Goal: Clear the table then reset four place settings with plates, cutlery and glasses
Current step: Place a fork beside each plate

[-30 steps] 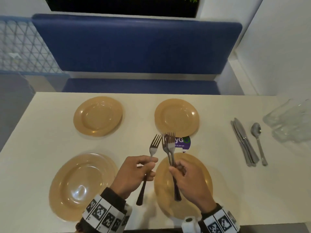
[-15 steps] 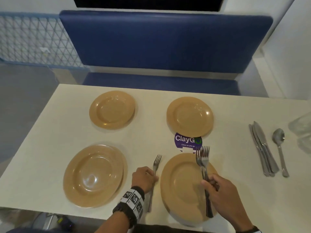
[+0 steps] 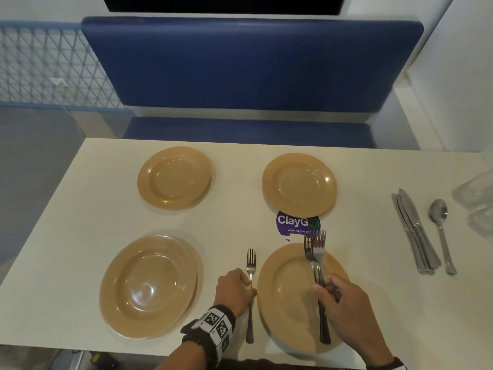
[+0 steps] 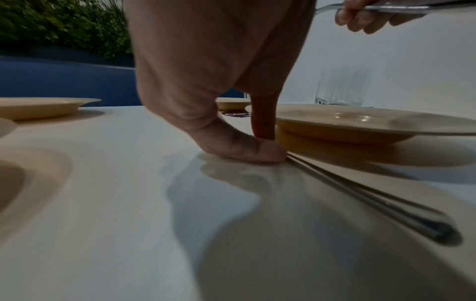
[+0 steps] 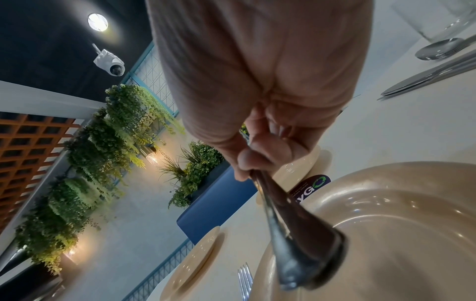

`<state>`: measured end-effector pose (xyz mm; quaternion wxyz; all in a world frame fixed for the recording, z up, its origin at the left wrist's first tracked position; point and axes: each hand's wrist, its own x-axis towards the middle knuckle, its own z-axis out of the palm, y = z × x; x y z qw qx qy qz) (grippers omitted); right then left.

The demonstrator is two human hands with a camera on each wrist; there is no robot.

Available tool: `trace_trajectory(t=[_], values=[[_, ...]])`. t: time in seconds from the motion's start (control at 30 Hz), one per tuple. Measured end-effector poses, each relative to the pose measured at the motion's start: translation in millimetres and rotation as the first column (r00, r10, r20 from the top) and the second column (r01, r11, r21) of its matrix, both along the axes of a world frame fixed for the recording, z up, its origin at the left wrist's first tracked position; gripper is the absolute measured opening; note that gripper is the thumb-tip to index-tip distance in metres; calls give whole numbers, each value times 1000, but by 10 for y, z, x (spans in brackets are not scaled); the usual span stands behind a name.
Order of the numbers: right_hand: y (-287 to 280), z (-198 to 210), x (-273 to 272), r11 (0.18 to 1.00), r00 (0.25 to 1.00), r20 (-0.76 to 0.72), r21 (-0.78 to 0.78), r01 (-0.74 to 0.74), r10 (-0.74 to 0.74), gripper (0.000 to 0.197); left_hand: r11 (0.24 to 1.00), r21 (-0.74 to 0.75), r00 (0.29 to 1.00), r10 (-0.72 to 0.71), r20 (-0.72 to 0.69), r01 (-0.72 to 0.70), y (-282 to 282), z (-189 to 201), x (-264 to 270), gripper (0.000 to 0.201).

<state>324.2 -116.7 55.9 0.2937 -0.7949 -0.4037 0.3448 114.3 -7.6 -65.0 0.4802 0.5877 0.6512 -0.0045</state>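
Observation:
Four tan plates stand on the white table [image 3: 232, 225]: far left [image 3: 174, 178], far right [image 3: 298, 185], near left [image 3: 149, 287] and near right [image 3: 293, 297]. A single fork [image 3: 250, 265] lies flat on the table just left of the near right plate. My left hand [image 3: 249, 288] pinches its handle [image 4: 373, 199] between thumb and index finger against the tabletop. My right hand [image 3: 324, 288] grips a bundle of forks [image 3: 316, 252] by the handles [image 5: 296, 224], held above the near right plate [image 5: 399, 234] with tines pointing away.
Several knives [image 3: 416, 233] and a spoon [image 3: 441, 233] lie at the right of the table, with clear glasses [image 3: 477, 198] beyond them. A purple ClayGo sticker [image 3: 296, 222] sits between the two right plates. A blue bench [image 3: 240, 70] runs behind the far edge.
My left hand has lowered the single fork onto the table beside the near right plate. My right hand has shifted right with the other forks, over that plate.

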Motion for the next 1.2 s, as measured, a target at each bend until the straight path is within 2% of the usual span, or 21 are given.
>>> trace_trajectory(t=[0.27, 0.93, 1.03, 1.1, 1.17, 1.2], values=[[22, -3, -42, 1000, 1000, 8, -16, 3, -3, 18, 999, -19, 999, -33, 41, 34, 41, -47, -10, 24], [55, -9, -12, 1000, 1000, -9, -17, -12, 12, 19, 993, -24, 993, -114, 34, 115, 70, 51, -51, 30], [73, 16, -10, 1000, 1000, -21, -8, -18, 17, 18, 997, -24, 997, -67, 46, 68, 77, 284, -109, 29], [109, 36, -20, 1000, 998, -51, -5, -23, 22, 17, 997, 52, 997, -59, 49, 57, 83, 527, -152, 21], [197, 85, -70, 999, 994, -103, 2, -42, 42, 15, 997, 66, 982, -50, 184, 38, 82, 824, -136, 16], [258, 124, -117, 998, 990, -125, 20, -63, 65, 14, 1000, 1, 951, -10, 310, 10, 82, 982, -92, 16]])
